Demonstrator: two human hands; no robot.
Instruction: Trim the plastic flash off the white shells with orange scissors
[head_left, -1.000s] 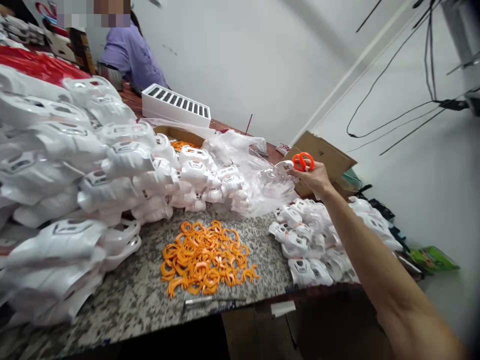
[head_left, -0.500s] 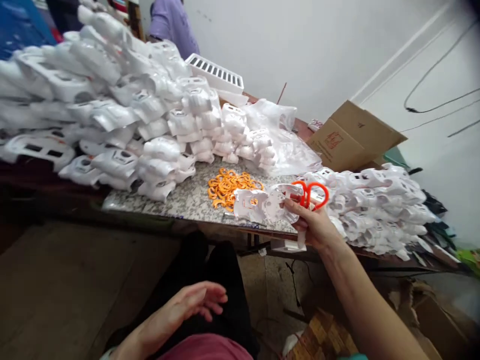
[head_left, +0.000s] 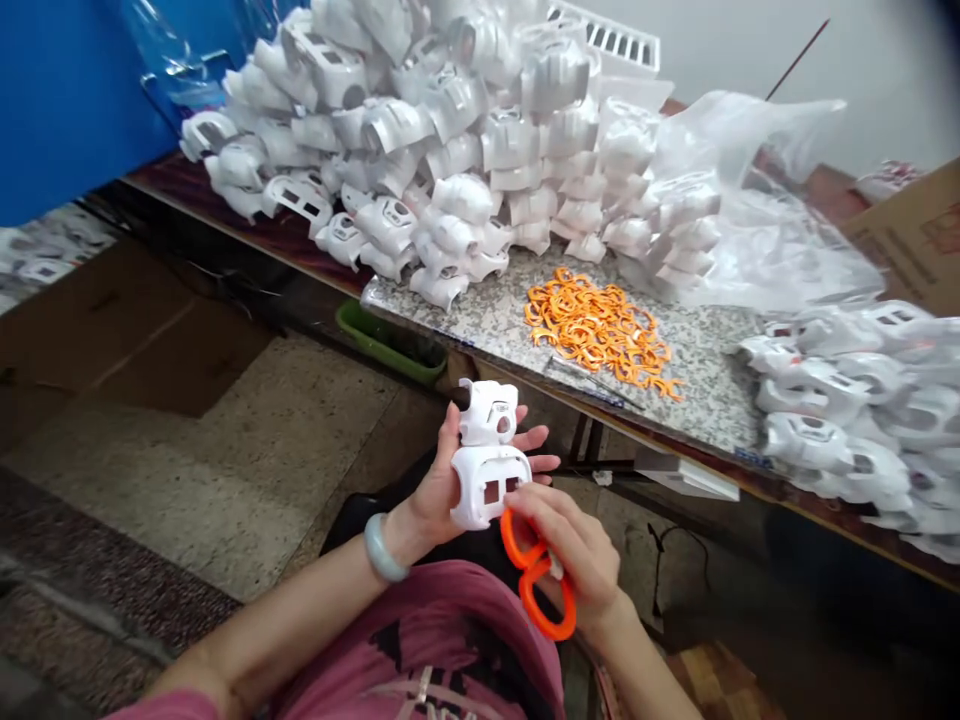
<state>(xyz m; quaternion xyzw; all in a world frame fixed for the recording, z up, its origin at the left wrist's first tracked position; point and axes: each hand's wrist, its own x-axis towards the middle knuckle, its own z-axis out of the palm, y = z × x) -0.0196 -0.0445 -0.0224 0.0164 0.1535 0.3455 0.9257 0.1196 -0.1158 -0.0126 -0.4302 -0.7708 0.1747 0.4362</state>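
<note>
Over my lap, my left hand (head_left: 435, 490) cradles two white plastic shells from below, its fingers spread out behind them. The upper shell (head_left: 487, 412) has a small round hole and dark marking. Below it the lower shell (head_left: 480, 480) shows square openings and a curved edge. My right hand (head_left: 574, 540) is closed around a pair of scissors with orange-red handles (head_left: 549, 605); the blades are hidden in the hand. Its thumb and fingertips touch the lower shell's right corner. Beyond, on the speckled tabletop (head_left: 697, 340), lies a heap of small orange curved clips (head_left: 596, 325).
Stacked white shells (head_left: 450, 130) rise high along the table's back and left. More shells (head_left: 847, 400) are piled on the right. Clear plastic bags (head_left: 780, 230) and a cardboard box (head_left: 915, 235) stand behind. Under the table edge is a green tub (head_left: 390, 345).
My right hand has brought the shells and scissors from the table's edge back over my lap. My left hand has come up and taken the shells. The view has swung left and down.
</note>
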